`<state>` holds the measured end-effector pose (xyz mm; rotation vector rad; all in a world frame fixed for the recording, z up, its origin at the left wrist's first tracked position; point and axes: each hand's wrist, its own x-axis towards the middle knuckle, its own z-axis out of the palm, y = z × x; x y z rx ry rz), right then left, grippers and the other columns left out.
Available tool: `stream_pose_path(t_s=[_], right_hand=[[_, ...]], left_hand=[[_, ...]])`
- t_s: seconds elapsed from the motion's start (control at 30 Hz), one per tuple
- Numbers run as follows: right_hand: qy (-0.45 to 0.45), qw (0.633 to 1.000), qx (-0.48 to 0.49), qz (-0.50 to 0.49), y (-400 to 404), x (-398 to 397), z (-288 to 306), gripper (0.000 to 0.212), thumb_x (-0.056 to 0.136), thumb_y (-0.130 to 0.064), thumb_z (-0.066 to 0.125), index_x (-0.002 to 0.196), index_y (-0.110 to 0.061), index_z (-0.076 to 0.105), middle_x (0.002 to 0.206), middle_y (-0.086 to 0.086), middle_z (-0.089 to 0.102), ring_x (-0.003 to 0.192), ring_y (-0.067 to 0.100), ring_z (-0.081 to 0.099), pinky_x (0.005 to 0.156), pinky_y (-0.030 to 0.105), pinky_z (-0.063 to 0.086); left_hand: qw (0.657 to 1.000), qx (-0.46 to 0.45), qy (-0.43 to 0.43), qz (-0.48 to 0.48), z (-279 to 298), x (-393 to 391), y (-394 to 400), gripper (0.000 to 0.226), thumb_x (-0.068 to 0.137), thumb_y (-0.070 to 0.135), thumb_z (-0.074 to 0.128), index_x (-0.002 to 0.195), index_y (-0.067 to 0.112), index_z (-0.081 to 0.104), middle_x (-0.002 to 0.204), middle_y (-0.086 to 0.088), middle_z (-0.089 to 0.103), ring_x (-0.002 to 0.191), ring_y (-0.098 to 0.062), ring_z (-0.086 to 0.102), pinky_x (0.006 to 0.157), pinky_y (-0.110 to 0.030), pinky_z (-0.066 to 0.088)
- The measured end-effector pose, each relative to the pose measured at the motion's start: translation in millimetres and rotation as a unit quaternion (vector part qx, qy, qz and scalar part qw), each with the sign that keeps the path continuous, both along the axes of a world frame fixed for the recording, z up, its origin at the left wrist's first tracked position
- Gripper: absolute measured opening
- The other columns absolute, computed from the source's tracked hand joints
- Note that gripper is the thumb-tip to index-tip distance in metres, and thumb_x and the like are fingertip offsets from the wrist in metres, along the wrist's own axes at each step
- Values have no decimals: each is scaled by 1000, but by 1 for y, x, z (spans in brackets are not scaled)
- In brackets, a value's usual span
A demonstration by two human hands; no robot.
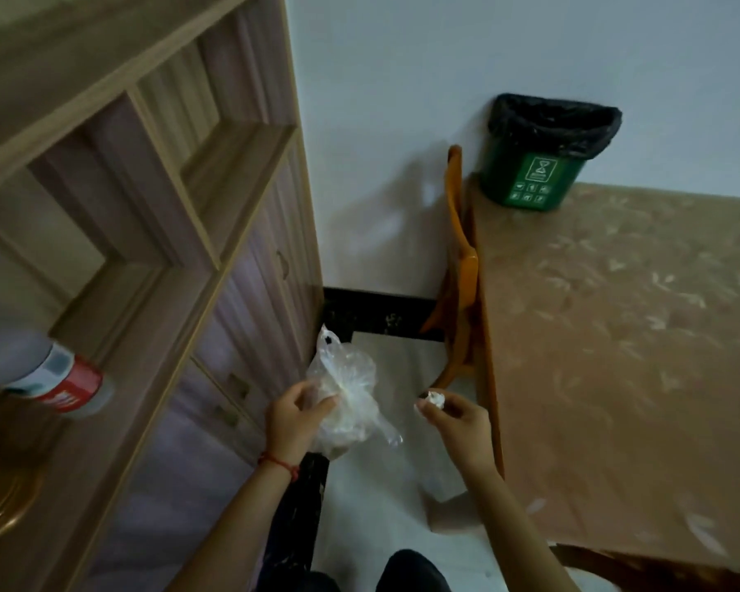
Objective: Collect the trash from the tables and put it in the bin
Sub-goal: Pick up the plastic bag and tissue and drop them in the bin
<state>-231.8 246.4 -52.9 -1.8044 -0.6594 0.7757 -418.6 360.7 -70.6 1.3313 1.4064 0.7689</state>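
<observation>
Bin [543,164] (green) — on table [616,335] | left hand [293,420]: bag [351,395] | right hand [453,425]: wad [433,398]

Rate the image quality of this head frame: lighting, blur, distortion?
Head view: dim, greyish light; wide-angle bending tilts the shelf unit and table; soft overall, the bottle at the left edge smeared; the bin is readable; the plastic bag in the left hand and paper wad in the right hand are discernible.
</observation>
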Motion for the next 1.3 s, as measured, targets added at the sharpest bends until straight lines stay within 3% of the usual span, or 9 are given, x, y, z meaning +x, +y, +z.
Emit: stream_pose_path(t_s=[0.17, 0.3, 0.37, 0.47, 0.57, 0.7, 0.93, 1.1, 1.3], right_hand=[[7, 1000, 13, -26, 43, 24, 2, 10, 77, -16, 73, 83, -8, 72, 79, 12, 71, 77, 21, 66, 70, 28, 49], [0, 999, 30, -36, 90, 56, 7, 11, 78, -16, 72, 86, -10, 71, 76, 14, 72, 76, 19, 67, 63, 10, 46], [8, 999, 42, -27, 118, 73, 12, 7, 78, -16, 71, 85, -14, 71, 77, 10, 72, 76, 22, 68, 65, 14, 51], [15, 999, 45, -20, 158, 100, 22, 15, 78, -20, 72, 92, -14, 71, 84, -9, 69, 82, 8, 67, 71, 28, 56], [-3, 997, 74, -22, 197, 128, 32, 9, 76, -22, 74, 84, -21, 72, 76, -16, 71, 78, -1, 66, 66, 13, 51], [10, 996, 86, -30, 244, 159, 44, 12, 74, -22, 75, 85, -18, 73, 78, -10, 73, 80, 5, 68, 75, 25, 54], [-17, 992, 111, -63, 320, 198, 50, 7, 74, -22, 74, 81, -20, 72, 79, -22, 71, 76, -1, 66, 65, 12, 51], [1, 983, 116, -145, 370, 217, 50, 12, 72, -22, 77, 83, -18, 73, 81, -5, 74, 81, 16, 69, 80, 41, 56], [-14, 975, 107, -197, 404, 231, 53, 12, 73, -27, 75, 84, -22, 73, 80, 1, 74, 79, 18, 69, 80, 47, 56]], left_hand=[[1000, 6, -14, -15, 2, 26, 53, 25, 67, 15, 78, 88, 17, 64, 78, 3, 62, 77, -14, 57, 67, -25, 44], [999, 21, -30, -27, 8, 60, 99, 24, 69, 13, 77, 87, 18, 62, 78, 7, 62, 74, -6, 57, 62, -15, 43], [998, 26, -43, -31, 14, 79, 125, 23, 70, 10, 76, 86, 17, 62, 77, 8, 60, 73, -4, 56, 62, -14, 43], [997, 37, -54, -29, 24, 108, 163, 21, 70, 5, 75, 85, 11, 61, 74, 5, 58, 70, -7, 53, 61, -13, 45], [997, 51, -61, -24, 36, 135, 201, 21, 69, 4, 76, 83, 10, 62, 71, 4, 57, 68, -8, 52, 62, -16, 46], [994, 60, -87, -17, 49, 166, 252, 24, 68, 2, 75, 83, 13, 60, 70, 6, 56, 67, -5, 50, 59, -9, 45], [987, 100, -101, -72, 55, 216, 344, 32, 67, 4, 77, 69, 31, 60, 68, 11, 60, 58, 7, 58, 52, -1, 42], [982, 104, -85, -133, 53, 253, 414, 24, 63, 17, 80, 69, 31, 62, 67, 13, 61, 62, 0, 56, 56, -7, 45], [972, 104, -94, -187, 57, 296, 465, 23, 62, 14, 81, 73, 23, 64, 68, 15, 61, 55, 15, 55, 54, -2, 43]])
